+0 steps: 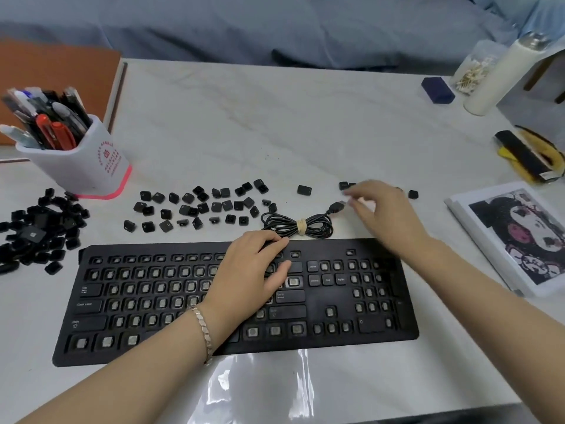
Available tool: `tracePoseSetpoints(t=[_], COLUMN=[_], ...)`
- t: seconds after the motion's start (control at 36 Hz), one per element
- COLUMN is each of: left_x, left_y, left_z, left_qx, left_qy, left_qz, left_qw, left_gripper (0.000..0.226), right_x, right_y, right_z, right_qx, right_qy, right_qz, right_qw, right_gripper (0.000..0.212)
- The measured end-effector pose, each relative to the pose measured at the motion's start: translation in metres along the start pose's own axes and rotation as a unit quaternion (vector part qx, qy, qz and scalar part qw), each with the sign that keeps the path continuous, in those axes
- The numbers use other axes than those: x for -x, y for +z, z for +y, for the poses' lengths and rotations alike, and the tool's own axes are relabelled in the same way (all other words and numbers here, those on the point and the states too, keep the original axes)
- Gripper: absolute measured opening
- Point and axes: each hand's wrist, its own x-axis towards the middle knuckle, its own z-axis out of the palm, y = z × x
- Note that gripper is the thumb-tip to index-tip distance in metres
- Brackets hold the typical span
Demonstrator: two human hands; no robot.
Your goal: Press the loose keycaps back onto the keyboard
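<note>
Your black keyboard (171,289) lies flat on the worktop (244,133), with its long side facing you. Most of its keys are off, so you see rows of little square holes with grey nubs inside. A few keys are on, like Tab, Caps Lock, Enter and Delete. Its cable (301,226) sits coiled just behind it. Small black loose keycaps (227,205) are spread out behind the keyboard, some tipped over. A heap of keycaps (33,234) lies to your left. A lone keycap (304,190) lies further right.

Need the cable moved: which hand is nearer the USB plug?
Right. The right hand hovers beside the USB plug; the left hand rests on the keyboard, nearer the camera.
</note>
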Motion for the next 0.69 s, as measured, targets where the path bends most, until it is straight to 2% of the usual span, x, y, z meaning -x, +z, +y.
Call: tracePoseSetpoints(t=[0.08,0.19,0.25,0.33,0.42,0.5,0.58,0.64,0.69], left_x=[0.000,0.000,0.000,0.000,0.000,0.000,0.000,0.000,0.000], left_y=[0.001,0.002,0.002,0.002,0.002,0.002,0.002,0.002,0.002], left_z=[0.000,-0.001,-0.001,-0.002,-0.002,-0.002,-0.003,-0.002,-0.002], left_qx=[0.004,0.003,0.002,0.001,0.005,0.004,0.002,0.003,0.005], left_qy=[-0.001,0.000,0.002,0.006,0.008,0.005,0.004,0.002,0.002], left_qz=[0.002,0.004,0.005,0.007,0.005,0.000,-0.004,-0.004,-0.002], left_qw=[1.000,1.000,1.000,1.000,1.000,1.000,1.000,1.000,1.000], left_gripper=[0.041,0.041,0.041,0.040,0.040,0.040,0.040,0.041,0.041], right_x=[-0.033,-0.059,-0.066,-0.073,-0.073,-0.063,-0.044,-0.026,-0.005], right_y=[0.000,0.014,0.021,0.028,0.031,0.030,0.018,0.008,-0.001], right_z=[0.025,0.041,0.040,0.039,0.038,0.033,0.018,0.001,-0.015], right_qx=[0.051,0.095,0.114,0.146,0.165,0.141,0.079,0.026,-0.035], right_qy=[0.095,0.130,0.130,0.095,0.074,0.071,0.057,0.041,0.022], right_qz=[-0.039,-0.113,-0.136,-0.141,-0.141,-0.117,-0.039,0.010,0.018], right_qw=[0.993,0.980,0.975,0.975,0.973,0.981,0.994,0.999,0.999], right_gripper=[0.028,0.037,0.034,0.018,0.015,0.020,0.029,0.026,0.022])
